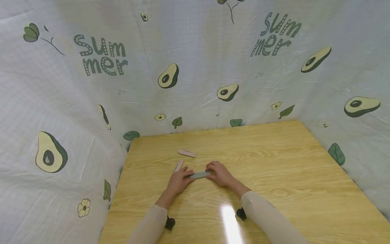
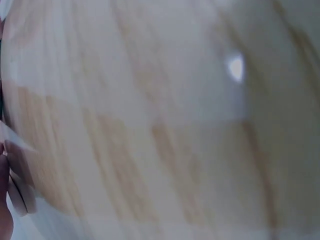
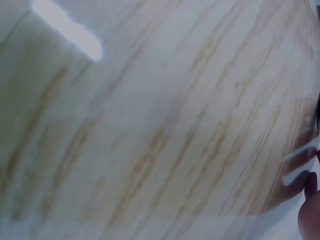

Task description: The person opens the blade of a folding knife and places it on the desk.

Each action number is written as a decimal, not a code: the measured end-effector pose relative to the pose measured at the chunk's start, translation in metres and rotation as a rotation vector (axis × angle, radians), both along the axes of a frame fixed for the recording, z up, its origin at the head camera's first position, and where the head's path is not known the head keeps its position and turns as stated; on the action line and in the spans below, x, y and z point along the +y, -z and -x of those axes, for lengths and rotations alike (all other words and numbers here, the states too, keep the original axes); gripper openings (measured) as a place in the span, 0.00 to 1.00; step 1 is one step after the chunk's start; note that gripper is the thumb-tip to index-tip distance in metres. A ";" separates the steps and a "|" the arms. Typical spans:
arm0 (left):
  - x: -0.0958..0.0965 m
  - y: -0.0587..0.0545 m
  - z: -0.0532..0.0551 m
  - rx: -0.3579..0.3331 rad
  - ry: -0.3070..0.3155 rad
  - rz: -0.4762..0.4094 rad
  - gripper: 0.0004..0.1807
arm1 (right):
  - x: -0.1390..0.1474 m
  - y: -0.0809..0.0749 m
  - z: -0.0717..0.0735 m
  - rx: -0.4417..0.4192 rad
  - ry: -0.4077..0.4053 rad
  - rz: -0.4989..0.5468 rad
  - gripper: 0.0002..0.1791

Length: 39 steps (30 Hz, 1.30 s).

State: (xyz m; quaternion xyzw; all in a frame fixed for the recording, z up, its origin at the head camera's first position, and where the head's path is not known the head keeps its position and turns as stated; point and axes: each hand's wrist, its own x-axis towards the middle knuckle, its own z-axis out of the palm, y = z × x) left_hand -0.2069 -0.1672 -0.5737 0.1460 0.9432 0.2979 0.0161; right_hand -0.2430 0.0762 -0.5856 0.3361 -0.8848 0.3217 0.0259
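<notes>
Both hands meet over the wooden table at a slim grey-green bar (image 1: 199, 175) with rounded edges, whose exact kind does not show. My left hand (image 1: 179, 180) pinches its left end between thumb and fingers. At the other end, the thumb and curled fingers of my right hand (image 1: 220, 173) grip it. A pale pink strip (image 1: 178, 166) with a small hole at its tip lies just behind the left hand, partly covered by it. Only the edge of each hand enters the wrist views, with the left thumb (image 2: 4, 220) and the right thumb (image 3: 311, 200) at the borders.
A second pale pink strip (image 1: 187, 153) lies farther back on the wooden table (image 1: 259, 152). White cloth (image 1: 198, 105) printed with avocados and leaves hangs around the back and sides. Dark wrist cameras (image 1: 170, 223) sit under both sleeves, and a bright light reflects off the tabletop.
</notes>
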 end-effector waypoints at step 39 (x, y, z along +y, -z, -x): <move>0.019 -0.010 0.000 -0.051 -0.024 -0.292 0.17 | 0.015 -0.019 -0.001 -0.872 0.106 0.616 0.19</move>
